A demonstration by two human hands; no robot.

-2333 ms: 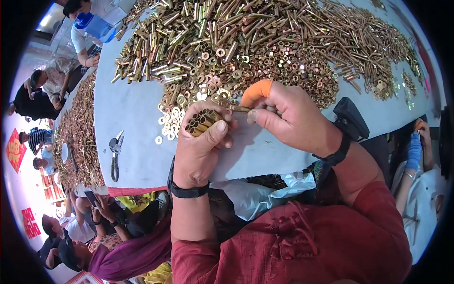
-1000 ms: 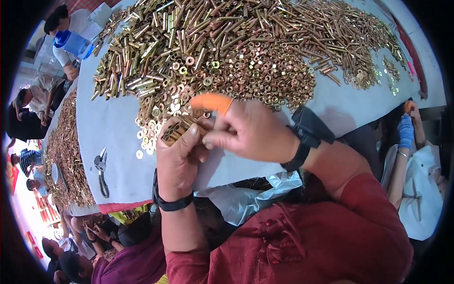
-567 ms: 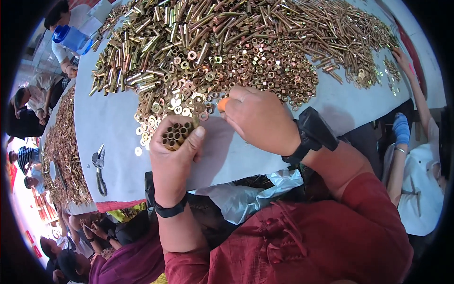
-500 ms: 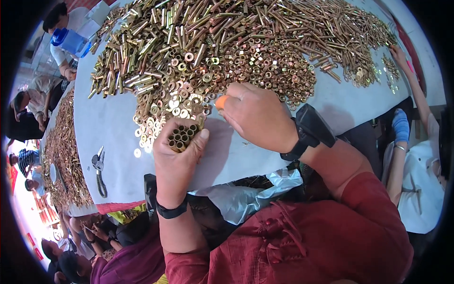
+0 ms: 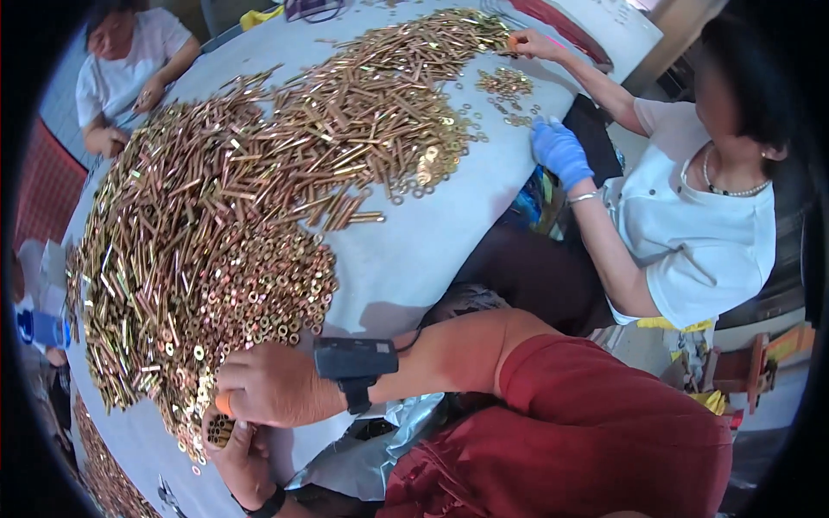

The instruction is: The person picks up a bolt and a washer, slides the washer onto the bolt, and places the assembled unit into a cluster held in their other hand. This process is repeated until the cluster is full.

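Note:
A bundle of brass-coloured metal tubes stands with its open ends up in my left hand, whose fingers are wrapped round it. My right hand, a black device strapped at its wrist, is right above the bundle. Its fingers are curled and pressed together at the tube ends, one wearing an orange finger cover. Whatever those fingers hold is hidden. Close by lie loose washers and a heap of nuts.
A large heap of metal tubes covers much of the pale table. Across the right side, a co-worker's gloved hand is near small washers. Another person sits at the far left. Keys lie near the lower edge.
The view has swung to the right, so the co-worker on that side shows more fully. My right hand has come from the edge of the nuts to the bundle in my left hand.

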